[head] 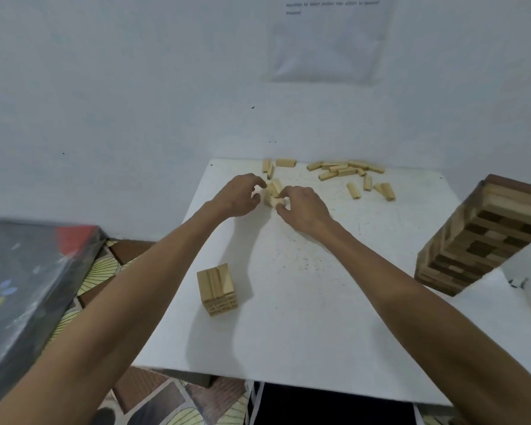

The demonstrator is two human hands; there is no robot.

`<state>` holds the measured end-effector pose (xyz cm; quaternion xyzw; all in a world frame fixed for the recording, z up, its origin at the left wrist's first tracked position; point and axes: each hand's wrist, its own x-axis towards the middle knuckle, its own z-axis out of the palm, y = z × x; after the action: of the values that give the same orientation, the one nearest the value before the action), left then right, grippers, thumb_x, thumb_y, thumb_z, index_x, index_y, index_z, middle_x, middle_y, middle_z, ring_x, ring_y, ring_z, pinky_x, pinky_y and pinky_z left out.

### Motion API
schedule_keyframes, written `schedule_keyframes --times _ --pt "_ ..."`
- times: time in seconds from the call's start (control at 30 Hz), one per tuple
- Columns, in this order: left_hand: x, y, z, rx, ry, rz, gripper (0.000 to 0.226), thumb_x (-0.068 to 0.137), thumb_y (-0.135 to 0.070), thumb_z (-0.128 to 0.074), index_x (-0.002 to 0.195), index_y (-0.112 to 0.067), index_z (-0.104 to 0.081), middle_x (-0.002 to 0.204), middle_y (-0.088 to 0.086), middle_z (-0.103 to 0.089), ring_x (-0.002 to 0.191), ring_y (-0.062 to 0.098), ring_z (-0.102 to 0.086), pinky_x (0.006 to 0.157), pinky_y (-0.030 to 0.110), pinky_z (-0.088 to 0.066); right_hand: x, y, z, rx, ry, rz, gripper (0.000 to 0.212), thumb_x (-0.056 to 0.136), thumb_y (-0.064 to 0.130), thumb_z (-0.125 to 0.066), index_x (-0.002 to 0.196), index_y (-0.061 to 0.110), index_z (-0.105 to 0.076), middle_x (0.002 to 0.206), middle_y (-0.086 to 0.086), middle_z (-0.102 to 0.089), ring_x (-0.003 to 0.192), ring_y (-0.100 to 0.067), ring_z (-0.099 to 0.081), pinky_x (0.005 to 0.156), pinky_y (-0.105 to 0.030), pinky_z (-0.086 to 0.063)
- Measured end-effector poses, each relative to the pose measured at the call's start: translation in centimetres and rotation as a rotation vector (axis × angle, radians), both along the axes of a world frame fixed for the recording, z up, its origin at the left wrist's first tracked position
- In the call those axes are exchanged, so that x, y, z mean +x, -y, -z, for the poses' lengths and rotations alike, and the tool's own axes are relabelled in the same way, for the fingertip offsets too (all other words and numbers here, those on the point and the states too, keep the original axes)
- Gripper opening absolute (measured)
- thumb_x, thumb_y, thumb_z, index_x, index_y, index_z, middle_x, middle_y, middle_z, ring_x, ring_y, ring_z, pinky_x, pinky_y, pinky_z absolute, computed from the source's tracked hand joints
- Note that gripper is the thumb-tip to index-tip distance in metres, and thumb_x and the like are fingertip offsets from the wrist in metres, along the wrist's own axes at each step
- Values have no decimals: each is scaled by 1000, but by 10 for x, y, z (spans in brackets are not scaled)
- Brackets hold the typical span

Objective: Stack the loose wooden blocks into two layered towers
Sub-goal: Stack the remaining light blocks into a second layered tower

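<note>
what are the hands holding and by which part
The left hand and right hand together pinch a small cluster of wooden blocks, fingertips on its left and right sides.

Pale blocks [344,170], white table [304,317], dark-and-light banded tower [478,237].

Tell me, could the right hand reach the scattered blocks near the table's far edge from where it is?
Probably yes. The right hand and left hand both grip a few blocks now, but the loose pile lies just beyond on bare table, nothing standing between.
</note>
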<state>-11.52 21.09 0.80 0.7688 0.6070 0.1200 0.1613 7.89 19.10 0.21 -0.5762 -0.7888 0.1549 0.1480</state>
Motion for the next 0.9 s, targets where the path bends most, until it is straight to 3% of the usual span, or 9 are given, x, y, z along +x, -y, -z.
schedule_keyframes --times 0.2,0.3,0.4,0.47,0.63,0.9 --pt "0 -29 6 6 -157 70 44 96 -5 -53 139 -15 -59 155 0 -44 136 25 -49 103 45 -48 -11 -18 21 54 33 33 33 96 37 -66 117 12 -69 112 -7 -69 109 -29 -60 78 -40 -55" --pt "2 -31 10 48 -251 94 41 95 -7 -55 134 -18 -59 147 -1 -52 129 25 -52 91 41 -50 -9 -20 25 60 28 27 28 95 31 -68 117 13 -69 111 -5 -68 110 -29 -56 73 -37 -49" --pt "-3 -28 15 141 -284 86 30 96 -21 -63 125 -18 -61 131 1 -60 116 27 -55 79 35 -41 -3 -18 23 33 -40 24 28 93 27 -72 118 15 -71 112 -3 -70 108 -25 -59 73 -34 -48" --pt "-6 -24 17 158 -271 93 26 96 -26 -65 120 -17 -60 124 1 -61 111 26 -55 76 33 -36 0 -15 21 -2 -78 17 34 90 25 -75 122 15 -69 114 -3 -71 107 -24 -63 79 -36 -54" --pt "-9 -18 15 113 -207 78 14 101 -27 -58 112 -17 -59 110 -2 -66 94 20 -55 71 33 -42 7 -6 15 -120 -150 61 45 84 26 -82 126 15 -67 113 -2 -69 102 -20 -65 85 -39 -57" --pt "-3 9 -5 80 -42 51 29 98 -25 -65 125 -21 -54 104 -11 -66 91 20 -61 81 42 -53 19 11 8 -229 -202 119 26 80 11 -79 106 16 -77 103 -2 -73 87 -17 -68 79 -39 -62"
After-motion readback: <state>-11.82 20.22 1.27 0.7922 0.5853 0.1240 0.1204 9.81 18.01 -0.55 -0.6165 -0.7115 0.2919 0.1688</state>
